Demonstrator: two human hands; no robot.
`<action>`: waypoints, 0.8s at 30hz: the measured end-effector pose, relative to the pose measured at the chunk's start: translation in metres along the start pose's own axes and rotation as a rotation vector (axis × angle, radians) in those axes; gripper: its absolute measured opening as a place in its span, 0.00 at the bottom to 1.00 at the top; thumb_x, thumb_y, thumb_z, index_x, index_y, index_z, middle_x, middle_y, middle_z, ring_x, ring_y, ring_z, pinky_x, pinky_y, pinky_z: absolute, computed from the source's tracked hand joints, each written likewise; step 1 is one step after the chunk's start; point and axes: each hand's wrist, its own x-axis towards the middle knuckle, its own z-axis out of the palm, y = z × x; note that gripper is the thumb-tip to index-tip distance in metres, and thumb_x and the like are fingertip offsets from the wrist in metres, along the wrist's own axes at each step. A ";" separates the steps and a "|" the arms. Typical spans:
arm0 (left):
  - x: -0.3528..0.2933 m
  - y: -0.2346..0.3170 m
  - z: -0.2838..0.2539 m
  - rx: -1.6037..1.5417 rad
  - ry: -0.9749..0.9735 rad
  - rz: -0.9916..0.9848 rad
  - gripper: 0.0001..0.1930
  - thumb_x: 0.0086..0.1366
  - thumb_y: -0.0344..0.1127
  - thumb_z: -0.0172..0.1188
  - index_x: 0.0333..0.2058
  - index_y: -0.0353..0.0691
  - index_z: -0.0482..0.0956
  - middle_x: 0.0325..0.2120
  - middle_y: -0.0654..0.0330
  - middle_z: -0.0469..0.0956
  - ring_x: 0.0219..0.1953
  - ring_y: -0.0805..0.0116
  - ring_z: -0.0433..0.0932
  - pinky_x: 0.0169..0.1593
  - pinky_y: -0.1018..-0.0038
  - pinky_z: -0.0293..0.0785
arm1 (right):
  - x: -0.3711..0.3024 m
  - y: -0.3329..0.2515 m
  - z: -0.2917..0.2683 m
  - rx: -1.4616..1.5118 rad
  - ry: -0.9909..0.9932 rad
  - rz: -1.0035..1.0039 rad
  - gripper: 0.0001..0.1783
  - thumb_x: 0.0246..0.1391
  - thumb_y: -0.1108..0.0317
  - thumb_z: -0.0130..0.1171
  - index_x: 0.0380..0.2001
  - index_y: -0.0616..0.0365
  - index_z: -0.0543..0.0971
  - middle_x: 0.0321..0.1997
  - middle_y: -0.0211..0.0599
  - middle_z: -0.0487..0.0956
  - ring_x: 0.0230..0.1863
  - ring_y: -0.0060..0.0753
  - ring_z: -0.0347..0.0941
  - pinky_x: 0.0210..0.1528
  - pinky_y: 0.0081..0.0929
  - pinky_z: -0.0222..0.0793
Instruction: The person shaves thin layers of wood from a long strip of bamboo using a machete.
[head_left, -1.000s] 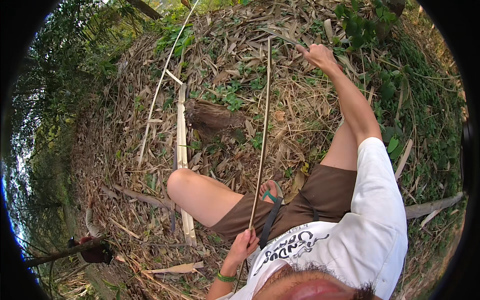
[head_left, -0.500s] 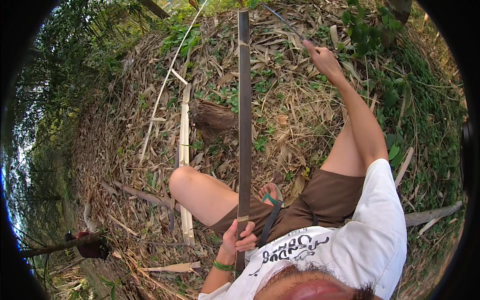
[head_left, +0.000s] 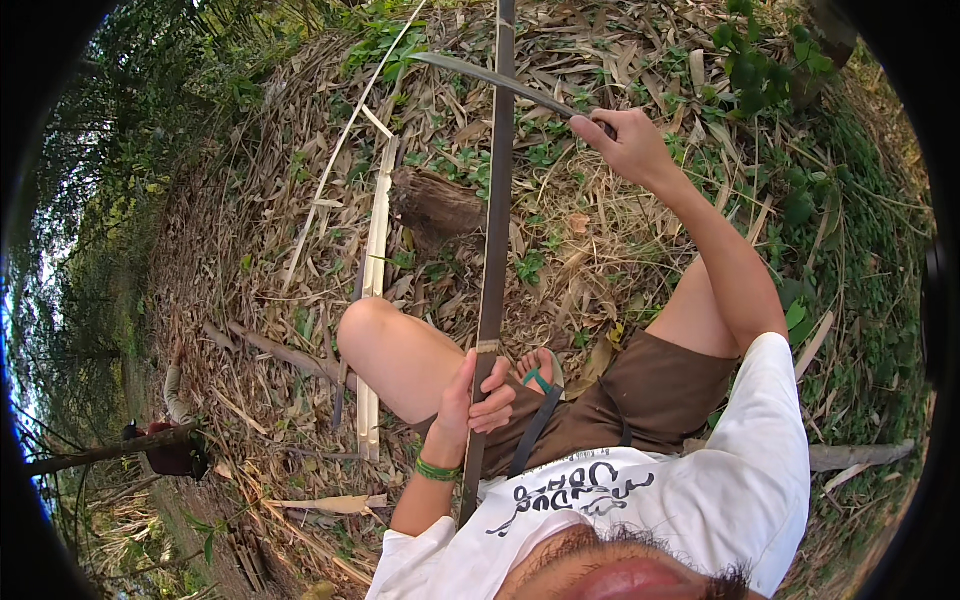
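Note:
My left hand [head_left: 468, 398] is closed around the lower part of a long, dark split-bamboo strip [head_left: 497, 220], just below a pale node. The strip stands up from beside my chest, past my bent knee, and out of the picture's top edge. In my right hand [head_left: 635, 150], arm stretched ahead and to the right, I grip a long knife [head_left: 455, 66] by its handle. Its curved blade points left and crosses the upper part of the strip in the picture; whether the two touch I cannot tell.
A short log stump [head_left: 435, 205] sits just left of the strip. Pale split-bamboo pieces [head_left: 376, 250] and a thin, light strip [head_left: 330, 175] lie beyond my knee. Dry leaves cover the ground. A branch [head_left: 862, 456] lies to my right; green plants [head_left: 795, 205] grow nearby.
The knife has swung left and nearer, its blade now across the strip's upper part. My left hand and the strip have moved up in the picture, the strip tilting slightly right.

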 end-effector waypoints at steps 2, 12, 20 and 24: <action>0.014 0.011 0.006 0.066 0.017 0.036 0.27 0.76 0.65 0.34 0.28 0.48 0.61 0.10 0.73 0.58 0.09 0.84 0.54 0.12 0.85 0.52 | -0.005 -0.010 0.008 -0.039 -0.080 -0.081 0.39 0.62 0.32 0.49 0.24 0.62 0.81 0.11 0.33 0.68 0.14 0.30 0.65 0.21 0.31 0.57; 0.063 0.056 0.052 0.421 0.387 0.302 0.23 0.79 0.56 0.32 0.30 0.48 0.61 0.11 0.73 0.54 0.08 0.82 0.51 0.11 0.83 0.49 | -0.058 -0.092 0.034 -0.228 -0.211 -0.450 0.36 0.53 0.28 0.57 0.17 0.53 0.74 0.11 0.37 0.72 0.14 0.44 0.73 0.17 0.40 0.67; 0.067 0.064 0.054 0.523 0.448 0.346 0.22 0.79 0.55 0.32 0.30 0.48 0.61 0.11 0.72 0.54 0.09 0.81 0.50 0.12 0.82 0.48 | -0.056 -0.101 0.040 -0.223 -0.188 -0.476 0.37 0.53 0.27 0.56 0.17 0.54 0.74 0.12 0.38 0.73 0.14 0.43 0.74 0.16 0.40 0.67; 0.072 0.061 0.062 0.563 0.474 0.343 0.21 0.79 0.54 0.31 0.30 0.48 0.61 0.11 0.72 0.54 0.09 0.81 0.51 0.13 0.82 0.49 | -0.052 -0.095 0.038 -0.197 -0.188 -0.517 0.35 0.53 0.29 0.58 0.18 0.53 0.72 0.13 0.35 0.73 0.14 0.41 0.73 0.15 0.39 0.65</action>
